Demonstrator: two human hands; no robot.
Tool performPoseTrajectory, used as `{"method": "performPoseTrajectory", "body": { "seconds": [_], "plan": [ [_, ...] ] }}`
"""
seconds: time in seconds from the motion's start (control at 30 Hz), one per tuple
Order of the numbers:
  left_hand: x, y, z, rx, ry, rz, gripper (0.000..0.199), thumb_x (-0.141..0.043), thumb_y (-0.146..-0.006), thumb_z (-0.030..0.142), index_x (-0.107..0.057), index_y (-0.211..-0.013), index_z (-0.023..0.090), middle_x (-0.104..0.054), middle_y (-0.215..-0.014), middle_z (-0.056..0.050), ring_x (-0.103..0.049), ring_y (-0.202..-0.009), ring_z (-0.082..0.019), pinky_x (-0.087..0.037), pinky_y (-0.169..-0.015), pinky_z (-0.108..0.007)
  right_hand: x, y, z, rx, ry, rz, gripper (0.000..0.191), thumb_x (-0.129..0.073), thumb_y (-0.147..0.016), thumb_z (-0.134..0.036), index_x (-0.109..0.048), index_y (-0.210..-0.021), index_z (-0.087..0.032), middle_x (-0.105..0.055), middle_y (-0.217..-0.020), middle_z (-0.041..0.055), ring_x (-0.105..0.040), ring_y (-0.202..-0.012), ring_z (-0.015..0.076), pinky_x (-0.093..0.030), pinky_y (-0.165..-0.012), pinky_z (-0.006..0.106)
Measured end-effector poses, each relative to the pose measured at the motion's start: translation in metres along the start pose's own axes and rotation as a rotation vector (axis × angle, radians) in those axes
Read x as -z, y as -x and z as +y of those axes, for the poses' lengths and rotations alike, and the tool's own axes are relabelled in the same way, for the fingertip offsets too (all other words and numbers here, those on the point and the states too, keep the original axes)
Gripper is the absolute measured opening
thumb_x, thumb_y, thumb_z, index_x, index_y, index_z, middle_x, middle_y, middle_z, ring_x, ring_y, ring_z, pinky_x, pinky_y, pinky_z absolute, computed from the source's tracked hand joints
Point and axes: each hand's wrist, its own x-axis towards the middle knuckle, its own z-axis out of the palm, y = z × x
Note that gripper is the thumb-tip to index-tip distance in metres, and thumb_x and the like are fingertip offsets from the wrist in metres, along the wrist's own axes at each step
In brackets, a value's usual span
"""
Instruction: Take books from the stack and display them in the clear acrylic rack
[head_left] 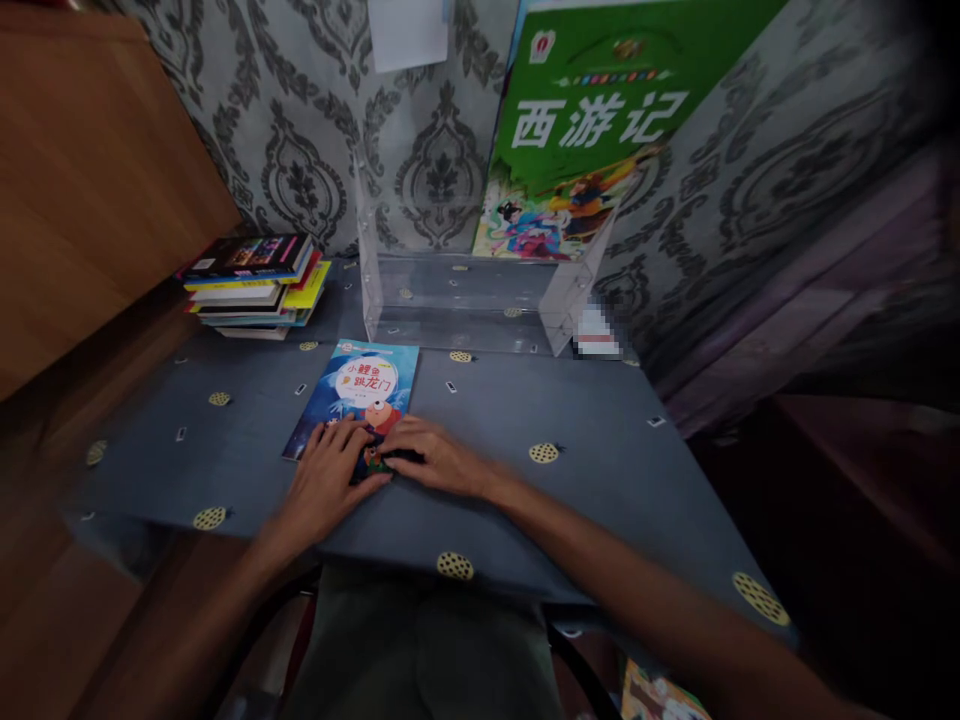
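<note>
One blue book (pixel 358 385) lies flat on the tabletop (pixel 495 410) in the head view. Left hand (pixel 328 470) rests loose across its lower left; right hand (pixel 442 460) curls at the lower right, can't tell if it's gripping. I'd press lightly with the left so nothing skids.

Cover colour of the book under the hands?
The book cover is mostly blue, best seen in the head view.

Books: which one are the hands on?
The blue book, red-titled, lying flat with the left hand and right hand on it. The green book stands farther back; the stacked books lie far left.
</note>
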Motion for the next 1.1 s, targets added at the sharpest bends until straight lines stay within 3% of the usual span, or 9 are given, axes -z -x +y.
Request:
{"method": "performPoseTrajectory", "body": {
  "seconds": [0.2, 0.3, 0.43, 0.6, 0.8, 1.1],
  "plan": [
    [-0.003, 0.001, -0.001, -0.01, -0.01, 0.032, 0.032, -0.061, -0.089, 0.048, -0.057, -0.11, 0.024, -0.061, -0.128, -0.01, -0.051, -0.129, -0.031, -0.038, -0.109, -0.055, 0.001, 0.0, -0.002, 0.01, 0.148, -0.016, 0.024, -0.06, -0.096, -0.03, -0.068, -0.113, -0.016, -0.068, -0.117, 0.0105, -0.057, -0.117, 0.0204, -0.045, -0.105, 0.041],
    [-0.006, 0.002, -0.001, -0.02, 0.008, 0.061, 0.033, -0.059, -0.09, 0.049, -0.056, -0.112, 0.024, -0.061, -0.127, -0.009, -0.051, -0.129, -0.03, -0.036, -0.11, -0.054, -0.001, 0.001, -0.001, -0.037, 0.222, 0.003, 0.035, -0.065, -0.093, -0.035, -0.064, -0.123, -0.017, -0.063, -0.128, 0.0119, -0.053, -0.125, 0.0221, -0.041, -0.109, 0.044],
    [-0.007, 0.003, -0.002, -0.014, 0.022, 0.067, 0.032, -0.059, -0.09, 0.048, -0.057, -0.11, 0.024, -0.061, -0.128, -0.009, -0.05, -0.129, -0.03, -0.035, -0.111, -0.054, 0.002, -0.003, -0.001, -0.186, 0.343, -0.044, 0.063, -0.069, -0.087, -0.048, -0.051, -0.141, -0.021, -0.053, -0.144, 0.0142, -0.044, -0.138, 0.0271, -0.029, -0.117, 0.052],
    [-0.007, 0.002, -0.003, -0.017, 0.003, 0.06, 0.031, -0.061, -0.089, 0.047, -0.059, -0.109, 0.023, -0.063, -0.128, -0.011, -0.053, -0.127, -0.032, -0.038, -0.108, -0.056, 0.011, -0.024, 0.009, -0.381, 0.435, -0.097, 0.087, -0.069, -0.081, -0.063, -0.045, -0.146, -0.011, -0.036, -0.156, 0.0226, -0.027, -0.148, 0.0348, -0.019, -0.12, 0.058],
    [-0.017, 0.003, -0.017, -0.066, -0.032, 0.102, 0.042, -0.057, -0.087, 0.057, -0.062, -0.112, 0.023, -0.066, -0.126, -0.013, -0.059, -0.119, -0.036, -0.044, -0.101, -0.058, 0.025, -0.052, 0.023, -0.527, 0.497, -0.093, 0.089, -0.064, -0.082, -0.067, -0.042, -0.146, -0.009, -0.032, -0.157, 0.025, -0.026, -0.149, 0.035, -0.02, -0.119, 0.06],
    [-0.033, 0.0, -0.029, -0.123, -0.067, 0.185, 0.045, -0.056, -0.083, 0.064, -0.066, -0.104, 0.025, -0.07, -0.122, -0.012, -0.063, -0.115, -0.037, -0.047, -0.096, -0.057, 0.025, -0.048, 0.023, -0.592, 0.495, -0.017, 0.098, -0.058, -0.079, -0.077, -0.037, -0.149, -0.013, -0.023, -0.161, 0.0252, -0.015, -0.152, 0.0368, -0.016, -0.12, 0.059]
  ]
}}
